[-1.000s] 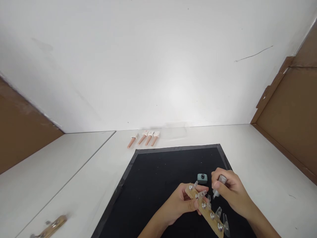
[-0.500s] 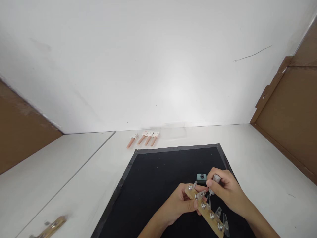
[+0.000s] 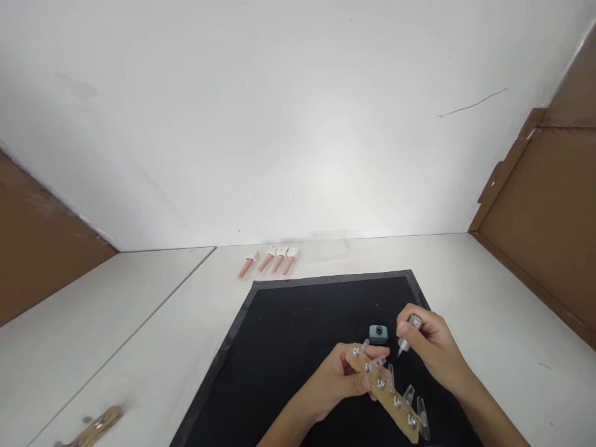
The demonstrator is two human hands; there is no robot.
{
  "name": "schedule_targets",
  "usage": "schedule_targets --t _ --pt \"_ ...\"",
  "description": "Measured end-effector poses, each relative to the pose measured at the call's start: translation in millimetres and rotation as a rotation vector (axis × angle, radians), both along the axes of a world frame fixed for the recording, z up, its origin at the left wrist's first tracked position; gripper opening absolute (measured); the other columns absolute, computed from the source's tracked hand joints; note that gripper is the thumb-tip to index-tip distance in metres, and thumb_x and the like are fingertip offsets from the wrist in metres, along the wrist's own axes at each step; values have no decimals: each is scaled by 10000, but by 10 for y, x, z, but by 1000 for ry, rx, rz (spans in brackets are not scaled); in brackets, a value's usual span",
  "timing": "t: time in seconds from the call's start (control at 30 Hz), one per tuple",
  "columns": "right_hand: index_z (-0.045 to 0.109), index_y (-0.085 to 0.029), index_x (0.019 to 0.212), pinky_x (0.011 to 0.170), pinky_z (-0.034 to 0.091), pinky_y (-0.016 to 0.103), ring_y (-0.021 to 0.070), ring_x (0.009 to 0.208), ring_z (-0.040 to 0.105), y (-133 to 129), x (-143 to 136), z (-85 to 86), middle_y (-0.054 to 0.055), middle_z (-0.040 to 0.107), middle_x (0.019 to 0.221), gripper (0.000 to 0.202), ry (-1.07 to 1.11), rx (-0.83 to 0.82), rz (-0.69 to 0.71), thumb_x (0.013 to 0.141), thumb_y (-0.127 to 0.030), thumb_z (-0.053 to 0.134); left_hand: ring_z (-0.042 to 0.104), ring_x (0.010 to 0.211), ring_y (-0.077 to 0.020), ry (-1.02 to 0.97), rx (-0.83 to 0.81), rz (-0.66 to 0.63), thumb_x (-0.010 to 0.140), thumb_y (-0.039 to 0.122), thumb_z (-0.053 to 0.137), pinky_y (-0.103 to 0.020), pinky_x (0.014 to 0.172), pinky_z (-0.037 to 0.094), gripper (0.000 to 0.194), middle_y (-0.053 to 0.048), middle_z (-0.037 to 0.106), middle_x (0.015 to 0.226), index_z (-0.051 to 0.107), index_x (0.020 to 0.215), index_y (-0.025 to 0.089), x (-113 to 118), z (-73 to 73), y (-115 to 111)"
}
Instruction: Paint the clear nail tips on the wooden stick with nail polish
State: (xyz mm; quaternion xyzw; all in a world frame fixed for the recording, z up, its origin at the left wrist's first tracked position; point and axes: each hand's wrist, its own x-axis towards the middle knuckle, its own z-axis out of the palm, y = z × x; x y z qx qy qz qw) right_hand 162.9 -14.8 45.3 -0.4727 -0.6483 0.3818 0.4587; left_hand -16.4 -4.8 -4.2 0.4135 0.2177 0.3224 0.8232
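Note:
My left hand [image 3: 333, 382] is closed around a wooden strip [image 3: 395, 413], held tilted above the black mat. Along the strip several clear nail tips [image 3: 408, 395] stand out from round silver mounts. My right hand [image 3: 433, 344] pinches a nail polish brush [image 3: 414, 322] by its silver cap, the short brush end pointing down and left. That brush is apart from the nail tips, a little to their right. Between and behind the hands, a small teal polish bottle [image 3: 378, 335] stands on the mat with its dark neck uncapped.
The black mat [image 3: 279, 335] has grey taped edges and lies on a white table [image 3: 186, 335]. Several pink-and-white bottle-like pieces [image 3: 278, 261] lie behind it. Another wooden strip [image 3: 100, 427] is at the lower left. Brown cardboard panels [image 3: 544, 180] flank both sides.
My right hand has drawn the brush away from the nail tips, up and to the right. My left hand and the strip have hardly moved.

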Motion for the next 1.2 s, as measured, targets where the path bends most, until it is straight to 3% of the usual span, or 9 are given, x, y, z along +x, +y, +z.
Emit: schedule_targets --t 0.33,0.5,0.73,1.0,1.2 --pt "474 -198 577 396 312 205 89 412 355 -31 -34 82 -51 426 472 466 27 4 205 848 -578 471 482 527 -102 61 51 -27 532 481 798 -251 564 432 510 -34 632 636 753 920 152 35 113 10" --pt "469 -202 599 406 340 203 94 411 398 -27 -46 86 -51 452 463 458 14 -47 236 852 -583 456 501 577 -118 72 78 -31 540 512 781 -240 564 435 504 -40 623 670 758 895 154 54 101 14" --pt "453 -202 594 407 285 205 89 431 289 -8 -25 42 -79 320 487 424 -11 -57 184 858 -532 480 517 583 -119 58 61 -14 545 479 793 -239 563 446 480 -33 630 653 758 907 165 41 46 8" --pt "468 -198 602 434 267 221 99 466 286 5 -5 15 -76 305 509 355 -29 -95 118 854 -445 511 533 532 -84 15 23 -6 547 426 811 -224 564 452 462 -22 677 664 749 952 213 25 4 -2" --pt "482 -199 608 431 261 219 100 464 283 32 17 -22 -73 308 516 330 -7 -109 94 854 -415 518 574 596 -116 -4 16 -3 562 400 812 -216 551 452 429 -42 715 697 747 951 233 23 -2 -9"
